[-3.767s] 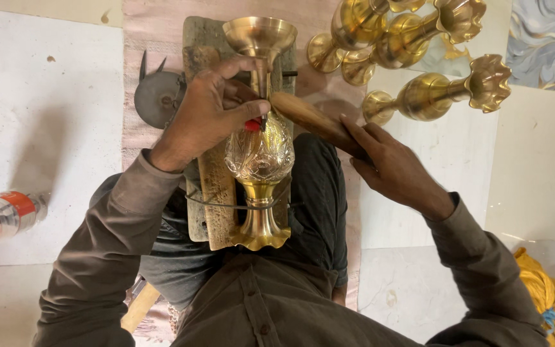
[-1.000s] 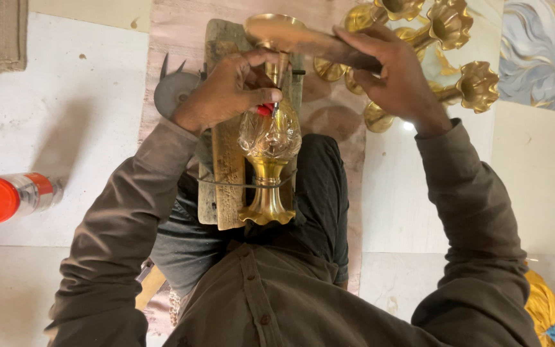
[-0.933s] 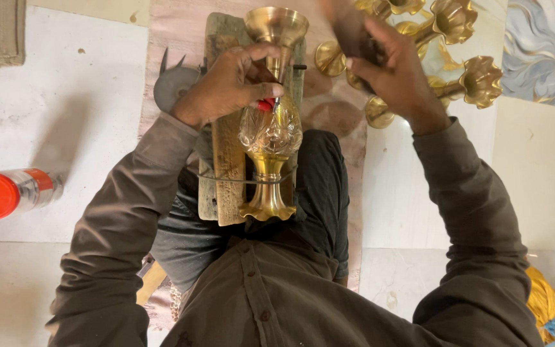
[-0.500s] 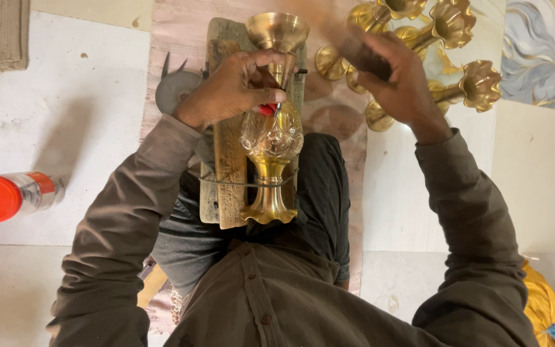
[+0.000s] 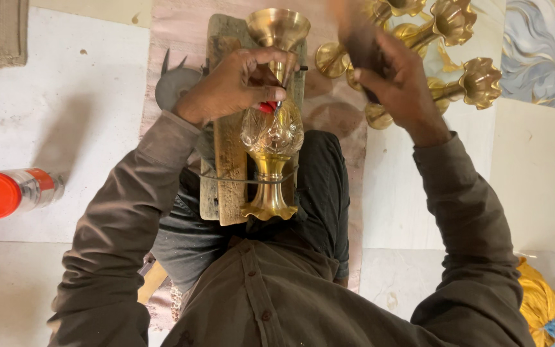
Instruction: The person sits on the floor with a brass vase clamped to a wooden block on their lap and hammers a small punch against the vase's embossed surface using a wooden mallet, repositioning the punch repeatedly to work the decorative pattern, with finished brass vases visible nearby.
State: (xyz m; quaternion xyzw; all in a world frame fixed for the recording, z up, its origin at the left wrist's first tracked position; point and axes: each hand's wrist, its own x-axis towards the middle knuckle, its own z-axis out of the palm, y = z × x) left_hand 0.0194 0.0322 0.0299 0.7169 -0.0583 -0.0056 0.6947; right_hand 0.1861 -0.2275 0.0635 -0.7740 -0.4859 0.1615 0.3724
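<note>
A brass lamp-shaped vase [image 5: 271,138] lies along a wooden board [image 5: 229,160] on my lap, held down by a wire across its stem. My left hand [image 5: 236,83] pinches a thin metal chisel with a red band against the vase's engraved belly. My right hand [image 5: 396,80] is raised above the vase's flared mouth, gripping a dark wooden mallet [image 5: 354,42] that is blurred by motion.
Several finished brass vases [image 5: 448,51] lie at the upper right. A jar with an orange lid [image 5: 4,193] rests on the white floor at left. A grey disc-shaped tool [image 5: 173,83] sits beside the board. Yellow cloth [image 5: 550,308] shows at lower right.
My right hand has kept swinging the mallet up and down over the chisel; it is now lifted higher. The left hand stays on the chisel and the vase has not shifted.
</note>
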